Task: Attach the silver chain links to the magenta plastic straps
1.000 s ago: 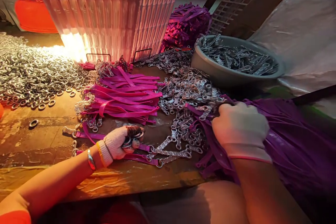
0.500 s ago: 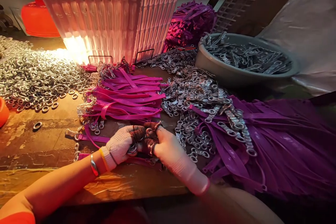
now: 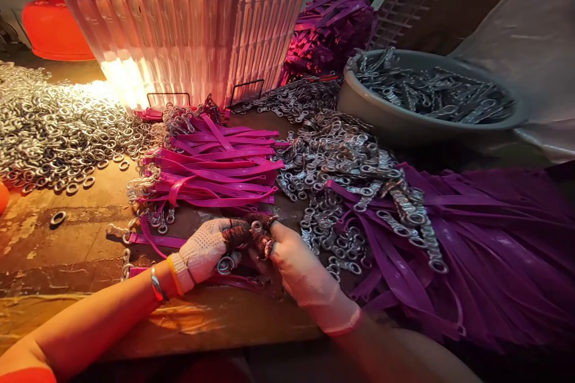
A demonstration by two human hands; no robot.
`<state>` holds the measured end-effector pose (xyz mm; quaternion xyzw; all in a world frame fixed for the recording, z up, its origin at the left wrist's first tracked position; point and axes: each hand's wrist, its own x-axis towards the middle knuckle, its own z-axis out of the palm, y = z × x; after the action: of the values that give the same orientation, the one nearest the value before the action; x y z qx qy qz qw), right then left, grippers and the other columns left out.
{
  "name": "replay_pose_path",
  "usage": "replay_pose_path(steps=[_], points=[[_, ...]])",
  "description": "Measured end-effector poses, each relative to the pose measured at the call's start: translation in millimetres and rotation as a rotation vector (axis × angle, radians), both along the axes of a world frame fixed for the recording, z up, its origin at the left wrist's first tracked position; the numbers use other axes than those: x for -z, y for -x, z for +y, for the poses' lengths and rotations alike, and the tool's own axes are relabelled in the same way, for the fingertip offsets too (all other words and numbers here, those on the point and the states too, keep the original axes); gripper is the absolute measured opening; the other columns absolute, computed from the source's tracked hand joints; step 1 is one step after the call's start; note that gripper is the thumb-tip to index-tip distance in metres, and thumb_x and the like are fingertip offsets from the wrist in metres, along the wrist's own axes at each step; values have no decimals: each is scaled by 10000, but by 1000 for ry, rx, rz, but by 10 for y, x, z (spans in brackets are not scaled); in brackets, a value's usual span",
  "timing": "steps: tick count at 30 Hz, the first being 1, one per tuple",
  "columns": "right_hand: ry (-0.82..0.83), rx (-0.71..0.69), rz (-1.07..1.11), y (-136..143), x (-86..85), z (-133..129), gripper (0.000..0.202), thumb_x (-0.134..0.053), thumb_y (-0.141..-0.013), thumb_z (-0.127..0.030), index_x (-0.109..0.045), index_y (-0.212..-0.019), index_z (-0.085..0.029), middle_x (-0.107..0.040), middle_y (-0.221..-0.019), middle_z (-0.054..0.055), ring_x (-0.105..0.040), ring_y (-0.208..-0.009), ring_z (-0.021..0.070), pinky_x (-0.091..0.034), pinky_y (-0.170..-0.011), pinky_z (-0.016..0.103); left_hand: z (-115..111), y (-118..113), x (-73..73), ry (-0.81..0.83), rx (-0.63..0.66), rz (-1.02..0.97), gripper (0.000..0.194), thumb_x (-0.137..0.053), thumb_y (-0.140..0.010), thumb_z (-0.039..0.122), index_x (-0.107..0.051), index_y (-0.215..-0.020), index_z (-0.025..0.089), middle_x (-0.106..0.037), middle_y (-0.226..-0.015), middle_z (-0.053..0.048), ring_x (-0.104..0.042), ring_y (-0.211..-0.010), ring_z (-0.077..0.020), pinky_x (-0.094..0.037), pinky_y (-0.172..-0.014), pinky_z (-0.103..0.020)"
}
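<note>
My left hand (image 3: 209,249), in a white knit glove with dark worn fingertips, is closed on metal rings (image 3: 226,264); one shows below its palm. Facing it, my gloved right hand (image 3: 302,260) is closed too, its dark-covered fingertips pinching a small metal ring (image 3: 256,226) where the two hands meet. The fingers hide how the pieces join. Just beyond lies a stack of magenta straps (image 3: 215,161) with metal chain ends on the left. A few single straps (image 3: 155,240) lie on the table beside and under my left hand.
A heap of loose metal rings (image 3: 58,125) spreads at left under bright light. Right of the stack are piled metal link pieces (image 3: 341,155) and purple straps (image 3: 485,233). Behind stand a grey basin (image 3: 404,122) of metal pieces, a ribbed translucent panel (image 3: 188,30) and a strap bundle (image 3: 330,30).
My hands stay together at nearly the same place, and the fingers have shifted slightly around the metal pieces. The ring below my left palm shows more clearly. The view has tilted a little.
</note>
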<state>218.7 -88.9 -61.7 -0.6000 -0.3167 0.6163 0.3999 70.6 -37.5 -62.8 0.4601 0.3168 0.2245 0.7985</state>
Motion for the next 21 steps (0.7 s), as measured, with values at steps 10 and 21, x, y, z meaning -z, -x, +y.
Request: replay_pose_path(steps=[10, 21], points=[[-211, 128, -18, 89, -104, 27, 425, -776, -632, -404, -618, -973, -204, -642, -786, -5, -568, -660, 139, -469, -549, 244, 131, 30, 109, 671, -27, -208, 291, -594, -853, 394, -610, -878, 104, -610, -653, -48, -505, -423, -82, -241, -285, -128], [-296, 129, -211, 86, -151, -4, 451, -740, -699, -452, -627, -1047, -188, -650, -908, 39, -556, -757, 165, -500, -682, 294, 98, 40, 92, 715, -112, -221, 171, -499, -895, 219, -605, -904, 85, -568, -616, -34, -510, -395, -84, -274, -265, -120]])
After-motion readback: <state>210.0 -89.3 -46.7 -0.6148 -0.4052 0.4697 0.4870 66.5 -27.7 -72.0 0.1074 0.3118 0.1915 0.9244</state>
